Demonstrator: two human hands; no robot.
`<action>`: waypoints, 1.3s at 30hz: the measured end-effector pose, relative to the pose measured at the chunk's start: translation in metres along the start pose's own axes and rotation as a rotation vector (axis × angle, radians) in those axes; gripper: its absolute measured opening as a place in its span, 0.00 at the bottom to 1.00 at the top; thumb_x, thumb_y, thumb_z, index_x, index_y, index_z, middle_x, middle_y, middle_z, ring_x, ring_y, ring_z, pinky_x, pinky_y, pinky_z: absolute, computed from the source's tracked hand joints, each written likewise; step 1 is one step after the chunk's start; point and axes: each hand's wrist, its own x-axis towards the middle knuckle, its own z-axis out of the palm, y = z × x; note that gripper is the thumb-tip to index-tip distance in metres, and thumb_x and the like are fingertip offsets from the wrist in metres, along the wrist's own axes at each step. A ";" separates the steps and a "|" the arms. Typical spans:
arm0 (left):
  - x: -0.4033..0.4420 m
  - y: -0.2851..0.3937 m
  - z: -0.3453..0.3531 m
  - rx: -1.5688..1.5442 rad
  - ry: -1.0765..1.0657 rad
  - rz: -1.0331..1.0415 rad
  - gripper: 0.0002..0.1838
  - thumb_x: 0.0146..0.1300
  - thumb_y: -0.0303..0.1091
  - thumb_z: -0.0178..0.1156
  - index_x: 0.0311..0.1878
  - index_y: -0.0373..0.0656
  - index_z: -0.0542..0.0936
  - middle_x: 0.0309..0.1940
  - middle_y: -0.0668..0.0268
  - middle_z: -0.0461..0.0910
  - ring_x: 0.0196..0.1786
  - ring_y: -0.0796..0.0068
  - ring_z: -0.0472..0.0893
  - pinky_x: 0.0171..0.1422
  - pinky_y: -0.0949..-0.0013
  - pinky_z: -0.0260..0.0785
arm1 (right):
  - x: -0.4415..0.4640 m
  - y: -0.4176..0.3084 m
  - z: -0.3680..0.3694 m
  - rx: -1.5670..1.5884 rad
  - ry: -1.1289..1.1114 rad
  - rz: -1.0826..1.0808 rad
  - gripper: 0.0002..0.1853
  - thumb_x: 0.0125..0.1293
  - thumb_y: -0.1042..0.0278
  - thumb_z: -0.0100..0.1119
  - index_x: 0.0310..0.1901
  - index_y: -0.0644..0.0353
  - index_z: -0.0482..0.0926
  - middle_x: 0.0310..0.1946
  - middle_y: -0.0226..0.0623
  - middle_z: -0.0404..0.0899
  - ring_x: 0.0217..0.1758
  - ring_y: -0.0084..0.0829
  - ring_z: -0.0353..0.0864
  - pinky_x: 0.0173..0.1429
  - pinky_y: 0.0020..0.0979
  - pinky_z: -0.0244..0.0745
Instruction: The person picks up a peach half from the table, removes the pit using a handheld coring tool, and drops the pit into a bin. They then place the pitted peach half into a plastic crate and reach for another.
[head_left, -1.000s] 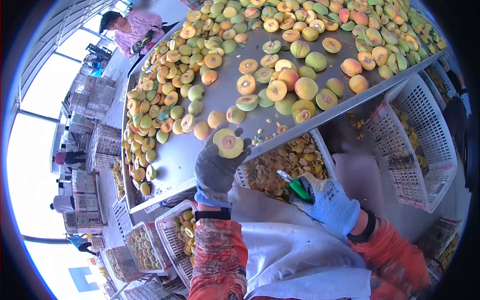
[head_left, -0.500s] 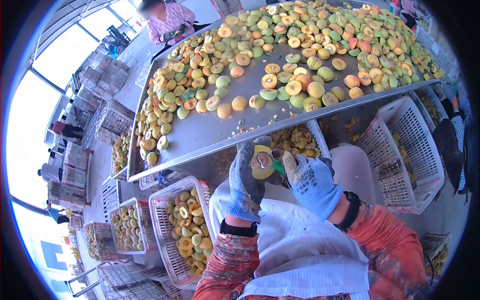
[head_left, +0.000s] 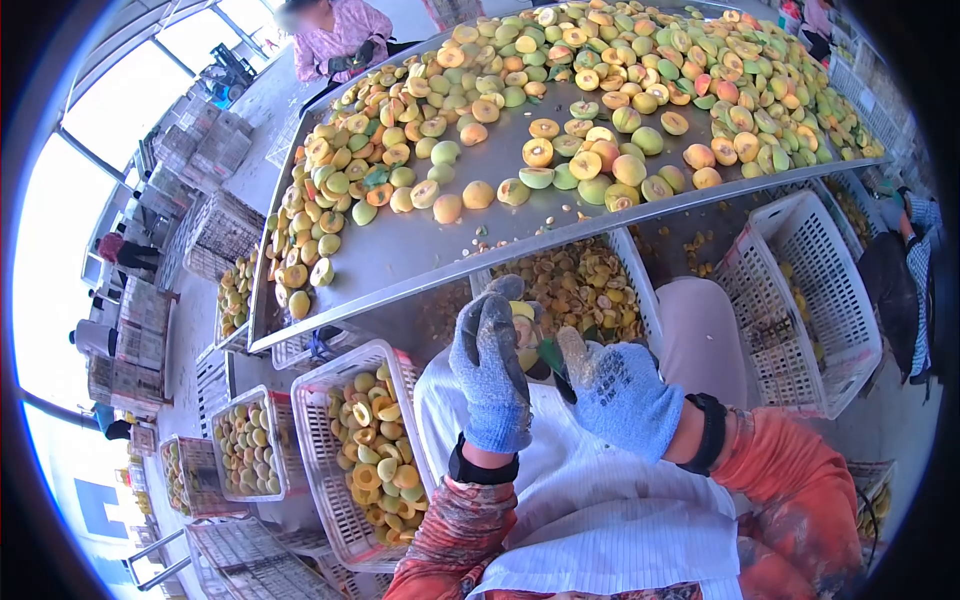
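My left hand (head_left: 493, 365), in a blue knit glove with a dark, soiled palm, holds a yellow peach half (head_left: 524, 325) up in front of the table edge. The fingers partly cover the fruit. My right hand (head_left: 622, 392), gloved likewise, is closed around a small pitting knife with a green handle (head_left: 552, 356). Its working end is at the peach half, blurred and partly hidden. Behind both hands, under the table edge, a white crate (head_left: 640, 283) holds brownish-yellow scraps.
Many halved peaches (head_left: 600, 165) are spread on the metal table (head_left: 400, 270). At left, a white crate (head_left: 312, 450) contains pitted halves, with more filled crates (head_left: 275, 440) beyond. An upright white crate (head_left: 845, 300) stands at right. Another person (head_left: 340, 40) works across the table.
The peach half has turned and is now more covered by my left fingers. My right hand has moved slightly down, with the knife tilted further. The camera view has shifted a little.
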 end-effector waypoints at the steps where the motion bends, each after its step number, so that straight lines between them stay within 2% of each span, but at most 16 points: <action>1: -0.002 0.000 0.002 -0.044 0.034 0.008 0.16 0.69 0.38 0.48 0.51 0.35 0.73 0.47 0.59 0.77 0.47 0.73 0.77 0.53 0.70 0.69 | -0.001 -0.004 0.000 0.164 0.015 0.037 0.24 0.54 0.67 0.56 0.52 0.73 0.68 0.22 0.45 0.76 0.22 0.41 0.78 0.24 0.38 0.70; 8: -0.008 -0.002 -0.003 -0.107 0.097 -0.014 0.16 0.68 0.38 0.48 0.52 0.36 0.71 0.49 0.60 0.76 0.48 0.71 0.76 0.52 0.70 0.69 | 0.009 0.008 0.008 0.227 -0.004 -0.008 0.24 0.55 0.62 0.59 0.48 0.72 0.70 0.20 0.48 0.76 0.23 0.46 0.79 0.27 0.40 0.74; 10: -0.011 -0.001 -0.005 -0.167 0.101 -0.079 0.17 0.69 0.38 0.48 0.54 0.36 0.69 0.50 0.59 0.75 0.49 0.69 0.76 0.51 0.69 0.71 | 0.007 -0.006 -0.007 0.316 -0.102 0.088 0.23 0.56 0.61 0.59 0.48 0.70 0.70 0.24 0.49 0.77 0.27 0.48 0.80 0.31 0.41 0.75; 12: -0.009 -0.009 -0.005 0.023 0.084 0.162 0.18 0.69 0.38 0.48 0.55 0.37 0.68 0.51 0.58 0.74 0.49 0.68 0.77 0.50 0.69 0.72 | 0.008 -0.008 -0.004 0.452 -0.118 0.083 0.23 0.56 0.59 0.59 0.49 0.67 0.70 0.27 0.49 0.78 0.29 0.48 0.80 0.34 0.42 0.75; 16: -0.005 -0.009 -0.003 -0.041 0.095 0.106 0.17 0.69 0.38 0.48 0.54 0.36 0.69 0.52 0.57 0.74 0.49 0.67 0.77 0.50 0.68 0.72 | 0.018 0.012 0.003 0.582 -0.122 0.095 0.24 0.56 0.57 0.59 0.49 0.65 0.71 0.29 0.49 0.79 0.33 0.49 0.80 0.38 0.43 0.75; 18: 0.003 -0.005 -0.008 -0.133 -0.101 -0.069 0.14 0.67 0.33 0.50 0.51 0.35 0.73 0.47 0.59 0.76 0.48 0.70 0.77 0.51 0.69 0.71 | 0.025 0.024 0.000 0.559 -0.188 0.087 0.24 0.55 0.56 0.59 0.49 0.65 0.71 0.30 0.50 0.78 0.34 0.49 0.80 0.38 0.43 0.75; 19: 0.012 -0.024 -0.019 -0.372 -0.115 -0.401 0.14 0.66 0.33 0.52 0.50 0.34 0.74 0.45 0.59 0.77 0.47 0.69 0.78 0.51 0.68 0.72 | 0.028 0.028 -0.003 0.401 -0.294 0.100 0.25 0.56 0.56 0.59 0.50 0.65 0.70 0.30 0.50 0.78 0.35 0.48 0.80 0.38 0.43 0.75; 20: 0.012 -0.024 -0.016 -0.372 -0.120 -0.404 0.14 0.66 0.33 0.52 0.50 0.34 0.74 0.45 0.59 0.77 0.47 0.69 0.78 0.51 0.68 0.72 | 0.028 0.031 -0.005 0.242 -0.401 0.114 0.25 0.57 0.56 0.58 0.51 0.65 0.70 0.31 0.51 0.78 0.35 0.47 0.80 0.38 0.42 0.74; 22: 0.007 -0.027 -0.005 -0.565 0.035 -0.443 0.13 0.65 0.32 0.53 0.49 0.34 0.74 0.42 0.59 0.79 0.45 0.69 0.79 0.48 0.67 0.74 | 0.019 0.031 0.013 0.186 -0.289 0.088 0.25 0.58 0.57 0.55 0.53 0.65 0.69 0.30 0.49 0.79 0.32 0.45 0.81 0.35 0.41 0.74; 25: 0.006 -0.036 0.006 -0.493 0.137 -0.347 0.13 0.65 0.33 0.52 0.48 0.35 0.75 0.43 0.58 0.78 0.45 0.66 0.79 0.47 0.65 0.74 | 0.011 0.019 0.024 -0.131 -0.098 0.062 0.23 0.57 0.65 0.53 0.54 0.66 0.68 0.29 0.49 0.80 0.32 0.43 0.82 0.36 0.43 0.75; 28: -0.002 -0.039 0.012 -0.362 0.148 -0.214 0.14 0.66 0.35 0.52 0.48 0.36 0.75 0.45 0.58 0.78 0.48 0.65 0.78 0.49 0.64 0.74 | 0.008 0.009 0.018 -0.033 -0.185 0.162 0.22 0.59 0.59 0.52 0.50 0.65 0.72 0.28 0.45 0.78 0.28 0.42 0.80 0.33 0.40 0.74; 30: -0.005 -0.034 0.014 -0.235 0.153 -0.167 0.14 0.66 0.36 0.53 0.49 0.35 0.75 0.46 0.57 0.78 0.46 0.66 0.79 0.47 0.65 0.75 | 0.006 0.009 0.014 0.257 -0.243 0.155 0.21 0.59 0.59 0.53 0.49 0.65 0.72 0.29 0.46 0.78 0.29 0.43 0.80 0.34 0.39 0.75; 31: -0.003 -0.030 0.014 -0.209 0.123 -0.161 0.15 0.66 0.36 0.54 0.47 0.33 0.75 0.42 0.57 0.80 0.40 0.71 0.80 0.41 0.72 0.75 | 0.002 0.009 0.019 0.314 -0.188 0.185 0.20 0.58 0.58 0.54 0.46 0.66 0.73 0.29 0.48 0.78 0.30 0.44 0.80 0.34 0.40 0.75; 34: 0.002 -0.034 0.007 -0.188 0.070 -0.091 0.16 0.65 0.37 0.55 0.47 0.32 0.76 0.41 0.57 0.80 0.39 0.69 0.81 0.37 0.72 0.75 | 0.004 0.008 0.007 0.453 -0.191 0.213 0.22 0.57 0.56 0.56 0.46 0.67 0.73 0.29 0.51 0.78 0.31 0.47 0.80 0.36 0.41 0.75; 38: 0.017 -0.030 -0.011 -0.429 -0.139 -0.560 0.13 0.65 0.33 0.54 0.45 0.31 0.77 0.38 0.55 0.81 0.39 0.65 0.82 0.36 0.65 0.76 | 0.006 0.019 0.011 0.394 -0.256 0.158 0.23 0.55 0.57 0.57 0.45 0.69 0.72 0.30 0.53 0.78 0.32 0.48 0.80 0.37 0.42 0.75; 39: 0.016 -0.024 -0.008 -0.410 -0.108 -0.564 0.13 0.65 0.31 0.53 0.45 0.30 0.77 0.38 0.56 0.81 0.40 0.66 0.81 0.40 0.67 0.76 | 0.006 0.020 0.011 0.417 -0.265 0.143 0.23 0.55 0.57 0.58 0.46 0.69 0.71 0.30 0.53 0.78 0.32 0.49 0.79 0.37 0.42 0.75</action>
